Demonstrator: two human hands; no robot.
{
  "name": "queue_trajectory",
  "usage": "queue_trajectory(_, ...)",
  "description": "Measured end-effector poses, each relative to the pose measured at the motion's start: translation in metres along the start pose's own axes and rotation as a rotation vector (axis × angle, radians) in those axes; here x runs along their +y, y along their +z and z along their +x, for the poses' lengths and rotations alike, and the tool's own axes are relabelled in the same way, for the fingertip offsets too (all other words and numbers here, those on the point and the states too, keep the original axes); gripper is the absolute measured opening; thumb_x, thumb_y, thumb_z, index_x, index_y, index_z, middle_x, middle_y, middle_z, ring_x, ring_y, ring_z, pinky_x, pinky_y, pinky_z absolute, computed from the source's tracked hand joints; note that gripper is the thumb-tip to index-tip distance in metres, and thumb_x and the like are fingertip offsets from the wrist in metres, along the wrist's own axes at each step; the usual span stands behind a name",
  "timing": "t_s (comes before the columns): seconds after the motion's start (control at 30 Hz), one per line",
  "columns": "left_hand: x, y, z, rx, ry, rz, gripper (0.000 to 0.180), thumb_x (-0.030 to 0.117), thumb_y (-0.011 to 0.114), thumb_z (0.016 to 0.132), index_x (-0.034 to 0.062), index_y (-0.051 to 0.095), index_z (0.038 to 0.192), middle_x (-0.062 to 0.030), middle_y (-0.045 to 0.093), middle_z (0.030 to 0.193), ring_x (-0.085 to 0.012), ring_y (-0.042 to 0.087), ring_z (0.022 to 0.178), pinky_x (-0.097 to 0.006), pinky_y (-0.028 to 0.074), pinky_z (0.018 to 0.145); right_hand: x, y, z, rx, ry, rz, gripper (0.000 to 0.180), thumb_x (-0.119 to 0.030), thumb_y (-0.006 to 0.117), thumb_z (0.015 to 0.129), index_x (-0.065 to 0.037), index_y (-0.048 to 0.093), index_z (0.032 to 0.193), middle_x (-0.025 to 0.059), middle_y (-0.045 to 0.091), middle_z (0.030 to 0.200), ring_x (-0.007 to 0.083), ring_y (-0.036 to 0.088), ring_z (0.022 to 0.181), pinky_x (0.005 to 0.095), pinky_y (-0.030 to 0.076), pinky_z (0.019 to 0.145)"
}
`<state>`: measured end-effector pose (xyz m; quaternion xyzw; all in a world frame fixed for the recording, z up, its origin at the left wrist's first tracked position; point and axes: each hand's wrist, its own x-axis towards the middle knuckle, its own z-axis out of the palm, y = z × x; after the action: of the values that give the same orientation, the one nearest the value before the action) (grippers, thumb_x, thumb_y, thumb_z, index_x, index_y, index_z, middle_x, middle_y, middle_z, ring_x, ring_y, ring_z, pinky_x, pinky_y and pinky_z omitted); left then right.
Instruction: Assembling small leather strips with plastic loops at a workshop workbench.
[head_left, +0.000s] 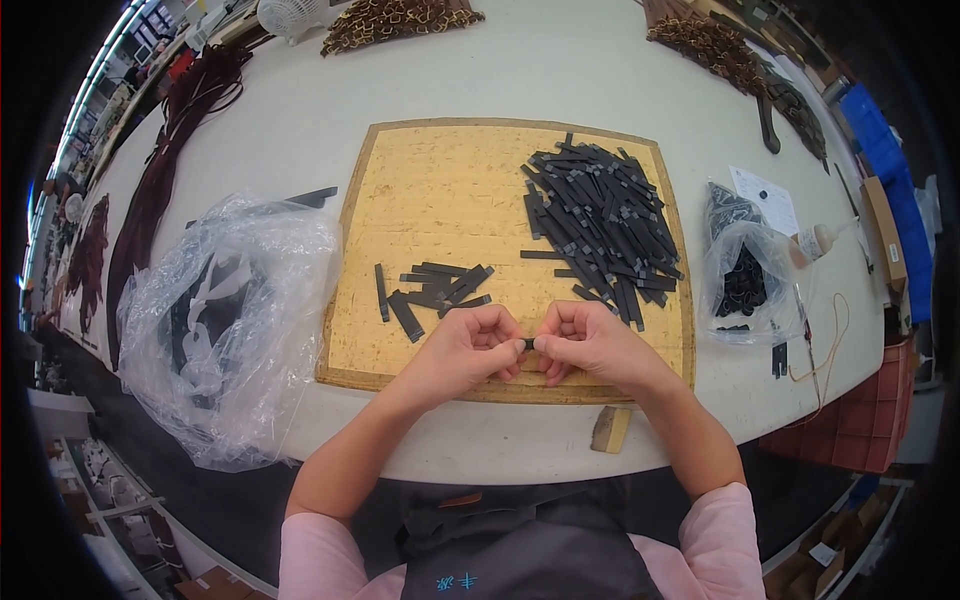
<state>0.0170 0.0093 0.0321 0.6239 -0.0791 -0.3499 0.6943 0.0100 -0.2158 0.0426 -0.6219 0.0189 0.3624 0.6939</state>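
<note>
Close together over the near edge of a yellow board [440, 190], both my hands pinch one small black strip [530, 344] between thumbs and fingertips. My left hand [478, 345] grips its left end and my right hand [585, 343] its right end. Most of the strip is hidden by the fingers. A large heap of black strips [605, 215] with greyish ends lies beyond my right hand. Past my left hand is a smaller loose group of black strips [430, 290].
At left stands a clear plastic bag [290, 260] with dark pieces inside. To the right are a smaller bag [715, 290] of black loops, a bottle [815, 243] and a thin tool with a cord [812, 350]. A small block [611, 430] rests near the table's front edge.
</note>
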Motion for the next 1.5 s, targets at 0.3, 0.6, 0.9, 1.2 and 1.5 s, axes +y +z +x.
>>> queue_trajectory(0.3, 0.0019, 0.0030, -0.0012, 0.022, -0.001, -0.047, 0.012, 0.012, 0.066, 0.095, 0.0006, 0.062, 0.095, -0.0030, 0.066, 0.081, -0.0076, 0.063, 0.074, -0.023, 0.053, 0.069, 0.0005, -0.0009, 0.0010, 0.000, 0.012, -0.010, 0.021, -0.020, 0.069, 0.095, -0.002, 0.058, 0.092, 0.0083, 0.067, 0.081, 0.0121, 0.066, 0.068, 0.0257, 0.057, 0.064)
queue_trajectory(0.6, 0.0038, 0.0041, -0.0014, 0.030, 0.000, -0.045, 0.012, 0.011, 0.066, 0.095, 0.0002, 0.061, 0.094, -0.0036, 0.066, 0.081, -0.0080, 0.062, 0.075, -0.024, 0.053, 0.069, 0.0001, -0.0002, 0.0013, -0.002, 0.009, -0.009, 0.021, -0.021, 0.069, 0.095, -0.002, 0.058, 0.091, 0.0078, 0.067, 0.081, 0.0118, 0.065, 0.067, 0.0256, 0.057, 0.063)
queue_trajectory(0.9, 0.0037, 0.0046, -0.0009, 0.018, 0.008, -0.049, 0.012, 0.011, 0.065, 0.095, -0.0001, 0.061, 0.094, -0.0035, 0.065, 0.081, -0.0080, 0.062, 0.075, -0.024, 0.053, 0.069, 0.0007, -0.0015, 0.0003, -0.005, 0.000, -0.003, 0.022, -0.021, 0.069, 0.095, -0.003, 0.058, 0.091, 0.0072, 0.066, 0.081, 0.0112, 0.065, 0.067, 0.0254, 0.057, 0.063)
queue_trajectory(1.2, 0.0029, 0.0048, -0.0016, 0.025, 0.012, -0.063, 0.011, 0.010, 0.064, 0.096, 0.0005, 0.060, 0.094, -0.0034, 0.065, 0.081, -0.0077, 0.061, 0.074, -0.024, 0.052, 0.069, 0.0015, -0.0015, 0.0011, -0.007, 0.001, 0.003, 0.022, -0.021, 0.069, 0.095, -0.003, 0.059, 0.092, 0.0071, 0.066, 0.081, 0.0112, 0.066, 0.069, 0.0250, 0.057, 0.064)
queue_trajectory(1.5, 0.0022, 0.0045, -0.0010, 0.021, 0.012, -0.073, 0.011, 0.011, 0.064, 0.096, 0.0004, 0.060, 0.094, -0.0036, 0.065, 0.081, -0.0081, 0.062, 0.074, -0.024, 0.053, 0.069, 0.0010, -0.0014, 0.0007, -0.005, 0.000, 0.008, 0.022, -0.021, 0.070, 0.095, -0.003, 0.059, 0.091, 0.0072, 0.066, 0.081, 0.0109, 0.065, 0.067, 0.0249, 0.057, 0.063)
